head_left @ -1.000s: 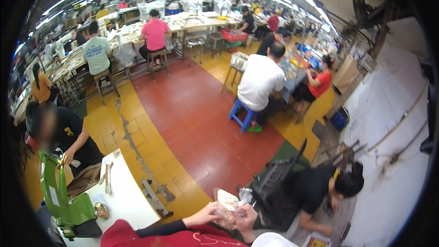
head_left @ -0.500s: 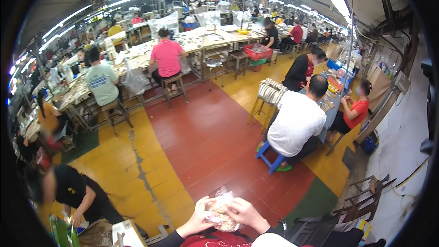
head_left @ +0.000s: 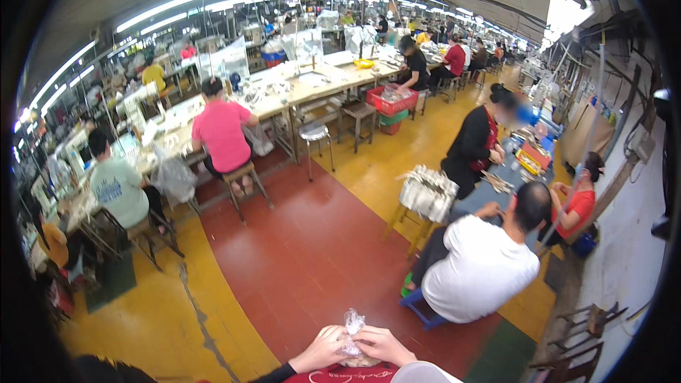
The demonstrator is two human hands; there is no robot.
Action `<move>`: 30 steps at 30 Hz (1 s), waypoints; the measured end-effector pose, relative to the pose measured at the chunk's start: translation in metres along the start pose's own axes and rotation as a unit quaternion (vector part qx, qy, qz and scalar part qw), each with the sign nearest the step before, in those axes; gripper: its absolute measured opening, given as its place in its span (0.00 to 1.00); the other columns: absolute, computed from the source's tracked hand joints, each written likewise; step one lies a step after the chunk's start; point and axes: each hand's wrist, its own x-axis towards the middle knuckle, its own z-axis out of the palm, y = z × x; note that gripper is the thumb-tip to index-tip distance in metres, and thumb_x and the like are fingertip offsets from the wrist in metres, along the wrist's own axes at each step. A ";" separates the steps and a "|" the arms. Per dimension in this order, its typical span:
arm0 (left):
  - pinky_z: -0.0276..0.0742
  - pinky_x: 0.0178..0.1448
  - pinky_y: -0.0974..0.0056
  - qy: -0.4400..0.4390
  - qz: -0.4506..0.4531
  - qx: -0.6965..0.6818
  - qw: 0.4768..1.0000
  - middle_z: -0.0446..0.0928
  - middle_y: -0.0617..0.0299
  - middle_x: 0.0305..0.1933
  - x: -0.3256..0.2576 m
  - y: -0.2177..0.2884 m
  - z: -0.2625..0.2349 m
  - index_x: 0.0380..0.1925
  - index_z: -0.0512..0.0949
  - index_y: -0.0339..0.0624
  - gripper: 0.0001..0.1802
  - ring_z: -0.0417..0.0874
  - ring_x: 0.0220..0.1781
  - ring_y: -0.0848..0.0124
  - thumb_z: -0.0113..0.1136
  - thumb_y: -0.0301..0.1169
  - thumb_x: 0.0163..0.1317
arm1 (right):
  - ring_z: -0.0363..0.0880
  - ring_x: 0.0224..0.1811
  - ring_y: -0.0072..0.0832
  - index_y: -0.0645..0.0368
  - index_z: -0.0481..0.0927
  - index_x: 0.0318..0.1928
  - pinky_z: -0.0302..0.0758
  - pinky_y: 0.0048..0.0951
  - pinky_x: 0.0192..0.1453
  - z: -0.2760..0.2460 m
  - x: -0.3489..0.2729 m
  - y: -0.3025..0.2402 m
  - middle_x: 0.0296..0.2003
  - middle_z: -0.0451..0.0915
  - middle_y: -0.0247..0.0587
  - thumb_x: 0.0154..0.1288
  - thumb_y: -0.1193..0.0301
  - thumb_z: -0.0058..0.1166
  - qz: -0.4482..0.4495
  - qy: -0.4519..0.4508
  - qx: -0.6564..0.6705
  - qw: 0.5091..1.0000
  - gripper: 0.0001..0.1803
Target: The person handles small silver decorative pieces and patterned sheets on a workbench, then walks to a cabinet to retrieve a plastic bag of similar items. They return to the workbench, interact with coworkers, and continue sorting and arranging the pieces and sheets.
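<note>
Two hands, left hand (head_left: 323, 350) and right hand (head_left: 383, 346), pinch one crinkled clear plastic bag (head_left: 352, 333) between them.

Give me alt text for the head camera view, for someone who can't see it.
At the bottom edge, the person's left hand and right hand together pinch a small crinkled clear plastic bag. Beyond them a red and yellow floor stretches through a busy workshop, where seated workers line long tables and a person in a white shirt sits on a blue stool.
</note>
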 end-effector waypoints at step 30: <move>0.81 0.47 0.51 -0.302 -0.434 0.271 0.804 0.84 0.47 0.38 0.660 -0.783 -0.131 0.46 0.78 0.43 0.30 0.86 0.41 0.53 0.61 0.53 0.49 | 0.82 0.29 0.36 0.61 0.82 0.45 0.75 0.32 0.36 -0.469 0.562 0.572 0.28 0.82 0.52 0.61 0.73 0.59 0.358 0.350 -0.225 0.836 0.12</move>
